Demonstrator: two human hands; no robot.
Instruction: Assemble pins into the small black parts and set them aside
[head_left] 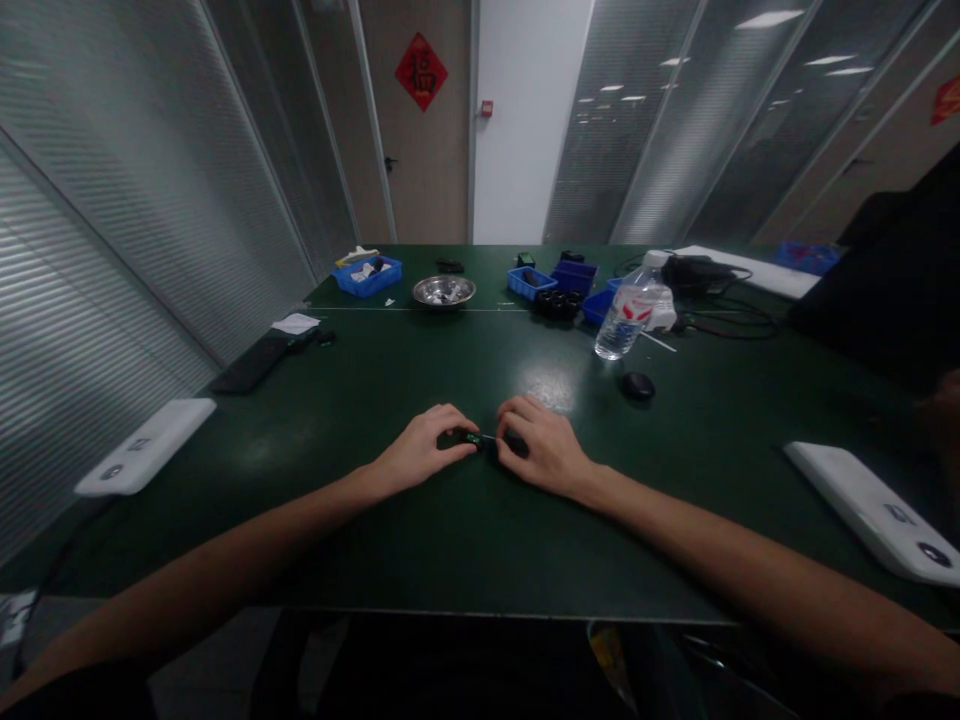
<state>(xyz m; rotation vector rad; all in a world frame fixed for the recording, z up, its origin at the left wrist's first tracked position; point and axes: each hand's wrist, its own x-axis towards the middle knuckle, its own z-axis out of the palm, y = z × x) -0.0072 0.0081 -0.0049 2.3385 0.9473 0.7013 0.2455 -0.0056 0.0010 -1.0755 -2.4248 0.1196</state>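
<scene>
My left hand (pixel 429 446) is closed in a pinch on a small dark piece with green marks (pixel 472 439), low over the middle of the table. Facing it, my right hand (pixel 546 446) has thumb and fingers curled together close to that piece. A thin pale sliver (pixel 488 437) shows between the two hands, at the right fingertips. What lies inside the right fingers is mostly hidden and too small to name.
The dark green table (pixel 360 560) carries a water bottle (pixel 628 312), a black mouse (pixel 638 386), a metal bowl (pixel 444 292) and blue trays (pixel 369 277). White slabs lie left (pixel 146 447) and right (pixel 874 508). A person in dark clothing (pixel 885 270) is at far right.
</scene>
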